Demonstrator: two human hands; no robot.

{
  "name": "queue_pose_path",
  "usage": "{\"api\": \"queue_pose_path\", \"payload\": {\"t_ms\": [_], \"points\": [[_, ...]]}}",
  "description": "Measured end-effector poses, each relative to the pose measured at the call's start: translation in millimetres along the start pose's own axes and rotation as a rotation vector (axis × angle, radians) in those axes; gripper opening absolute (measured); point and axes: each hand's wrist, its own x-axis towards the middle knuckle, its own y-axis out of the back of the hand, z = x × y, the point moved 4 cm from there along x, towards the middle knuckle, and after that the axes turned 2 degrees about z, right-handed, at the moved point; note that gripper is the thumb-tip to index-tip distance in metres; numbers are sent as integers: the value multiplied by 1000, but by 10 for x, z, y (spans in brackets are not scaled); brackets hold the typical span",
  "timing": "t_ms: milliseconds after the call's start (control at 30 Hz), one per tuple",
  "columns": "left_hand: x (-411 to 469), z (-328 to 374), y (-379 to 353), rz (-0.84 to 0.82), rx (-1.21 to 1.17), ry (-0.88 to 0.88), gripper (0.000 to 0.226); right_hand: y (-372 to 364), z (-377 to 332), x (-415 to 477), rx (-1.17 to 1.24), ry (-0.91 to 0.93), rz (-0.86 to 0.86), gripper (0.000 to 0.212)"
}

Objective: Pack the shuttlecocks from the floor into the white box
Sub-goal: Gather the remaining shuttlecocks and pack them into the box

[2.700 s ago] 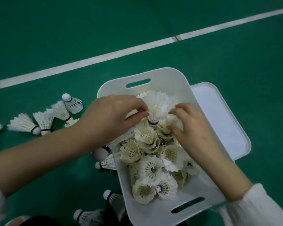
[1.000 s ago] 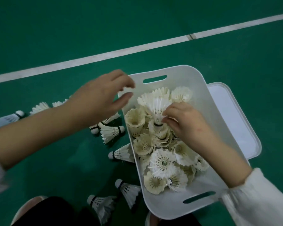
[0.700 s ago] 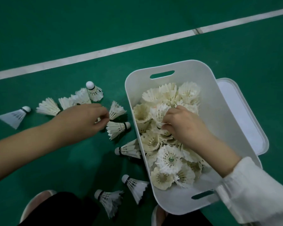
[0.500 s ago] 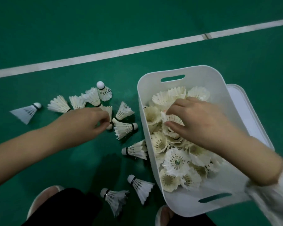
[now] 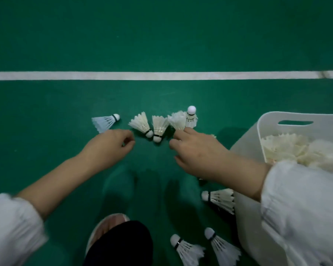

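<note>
A head-worn wide-angle camera looked forward and down, close above the green floor (image 5: 161, 35), with the left hand (image 5: 112, 145) and right hand (image 5: 197, 152) mid-frame and the white box (image 5: 265, 121) at right.

Green sports floor (image 5: 161, 35), 1 white painted line (image 5: 142, 75) running straight across it, dim even light
</note>
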Motion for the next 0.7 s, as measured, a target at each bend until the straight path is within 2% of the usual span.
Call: {"api": "queue_pose_path", "payload": {"t_ms": [100, 267, 333, 500, 567, 700], "points": [[89, -434, 21, 42, -13, 122, 15, -191, -13, 412, -2, -40, -11, 26], [377, -624, 19, 178, -129, 144, 16, -383, 222, 1059, 190, -320, 30, 31], [517, -541, -47, 195, -206, 132, 25, -472, 271, 1182, 294, -406, 26, 35], [752, -333, -340, 150, -239, 102, 48, -680, 208, 1192, 423, -456, 7, 40], [770, -353, -419, 136, -238, 126, 45, -707, 147, 1118, 460, -479, 22, 40], [668, -405, -437, 141, -302, 149, 18, -781, 24, 980, 441, -452, 12, 24]]}}
